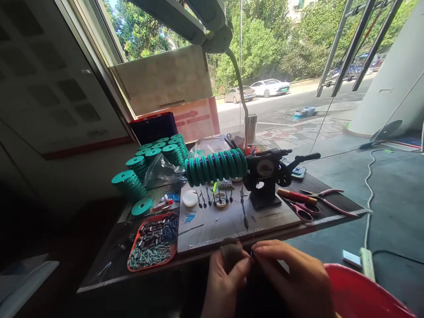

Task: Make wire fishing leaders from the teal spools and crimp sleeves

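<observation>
My left hand [228, 276] and my right hand [294, 274] meet at the table's front edge, fingers pinched together. Between their fingertips shows a small dark piece [252, 254], too small to name. A dark grey covering [231, 251] wraps a finger of my left hand. Beyond my hands, on a pale board [212, 232], stands a black hand-cranked winder [265, 176] carrying a row of teal spools [215, 167]. Several small black parts with prongs hang or lie below the spools, one longer black piece [245, 216] nearest me.
An orange-rimmed tray [176, 251] of small metal parts sits at left, with stacks of teal spools [127, 179] behind. Pink-handled scissors [303, 212] and pliers [334, 203] lie at right. A white round lid [190, 198] is on the board. A red basin [357, 291] stands below right.
</observation>
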`<state>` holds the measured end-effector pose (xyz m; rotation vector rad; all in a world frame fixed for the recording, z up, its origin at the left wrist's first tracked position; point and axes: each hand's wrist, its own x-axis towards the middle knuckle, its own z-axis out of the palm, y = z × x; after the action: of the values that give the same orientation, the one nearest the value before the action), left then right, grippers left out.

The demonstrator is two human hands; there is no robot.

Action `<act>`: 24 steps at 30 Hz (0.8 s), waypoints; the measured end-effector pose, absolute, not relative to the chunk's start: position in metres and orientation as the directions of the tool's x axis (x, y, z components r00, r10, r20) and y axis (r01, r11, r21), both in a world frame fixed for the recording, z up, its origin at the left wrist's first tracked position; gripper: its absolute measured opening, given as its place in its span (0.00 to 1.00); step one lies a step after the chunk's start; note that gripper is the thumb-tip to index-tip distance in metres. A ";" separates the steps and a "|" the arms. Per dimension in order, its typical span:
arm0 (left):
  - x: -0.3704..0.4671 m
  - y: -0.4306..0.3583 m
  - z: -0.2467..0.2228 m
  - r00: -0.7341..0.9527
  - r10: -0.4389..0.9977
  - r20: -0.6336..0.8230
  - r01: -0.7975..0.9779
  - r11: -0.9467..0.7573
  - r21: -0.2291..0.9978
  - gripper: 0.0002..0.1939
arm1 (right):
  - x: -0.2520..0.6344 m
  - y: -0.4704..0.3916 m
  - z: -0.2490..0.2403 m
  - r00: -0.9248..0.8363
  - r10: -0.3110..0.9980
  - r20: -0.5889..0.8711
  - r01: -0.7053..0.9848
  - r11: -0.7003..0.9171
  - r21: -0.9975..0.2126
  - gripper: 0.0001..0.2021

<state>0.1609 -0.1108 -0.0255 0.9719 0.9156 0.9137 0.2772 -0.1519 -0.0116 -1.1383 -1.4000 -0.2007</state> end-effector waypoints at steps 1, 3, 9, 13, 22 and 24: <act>0.160 -0.110 -0.027 0.337 0.916 -0.218 -0.206 0.298 0.932 0.12 | 0.278 -0.152 -0.011 0.246 0.490 0.836 0.730 0.474 -0.492 0.04; 0.159 -0.109 -0.029 0.345 0.918 -0.196 -0.211 0.279 0.937 0.10 | 0.281 -0.153 -0.012 0.223 0.498 0.838 0.769 0.438 -0.465 0.04; 0.163 -0.108 -0.030 0.364 0.927 -0.087 -0.316 0.211 0.925 0.10 | 0.285 -0.152 -0.012 0.111 0.509 0.854 0.844 0.404 -0.351 0.07; 0.165 -0.110 -0.026 0.316 0.943 -0.106 -0.293 0.203 0.934 0.12 | 0.283 -0.152 -0.014 0.115 0.513 0.850 0.842 0.404 -0.358 0.08; 0.165 -0.112 -0.021 0.272 0.957 -0.097 -0.264 0.171 0.949 0.09 | 0.284 -0.151 -0.016 0.131 0.545 0.828 0.828 0.399 -0.394 0.08; 0.164 -0.111 -0.022 0.298 0.950 -0.089 -0.280 0.176 0.944 0.07 | 0.283 -0.151 -0.016 0.130 0.534 0.835 0.846 0.380 -0.374 0.09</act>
<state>0.1640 -0.1113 -0.0215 1.0108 0.8428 1.0358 0.2829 -0.1506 -0.0157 -1.2829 -1.5371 -0.3539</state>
